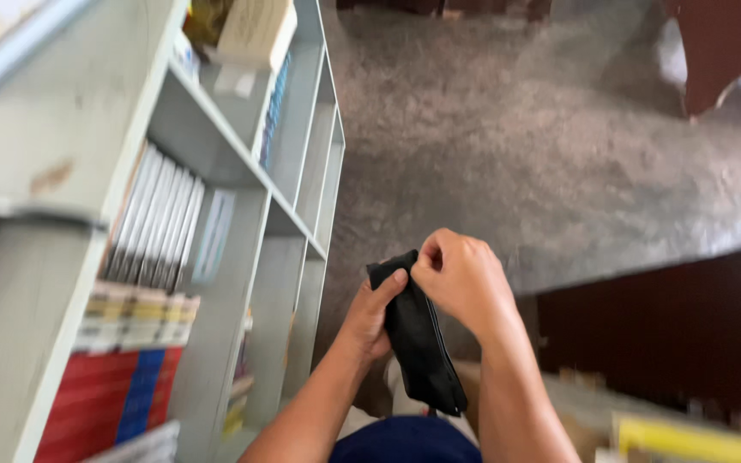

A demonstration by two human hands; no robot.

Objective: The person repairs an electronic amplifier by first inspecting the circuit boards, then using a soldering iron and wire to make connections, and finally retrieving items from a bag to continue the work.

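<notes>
Both my hands met at the upper end of a black pouch (pixel 418 343), held out in front of my body, above the floor. My left hand (pixel 370 313) came up from below, forearm angled up and to the right, thumb laid flat against the pouch's top corner and the rest of the hand wrapped behind the fabric. My right hand (pixel 460 279) reached in from the right side, wrist bent, knuckles toward the camera, fingertips pinched together on the pouch's top edge right beside my left thumb. So both were closed on the pouch, touching or nearly touching each other.

The pouch hung slanted, upper end between my hands, lower end dropping down and to the right toward my lap; a zip seemed to run along its right edge, but blur kept me from being sure.

To my left stood a grey bookshelf (pixel 242 180) with rows of books (pixel 156 223). Speckled grey floor (pixel 508 129) spread beyond my hands.
</notes>
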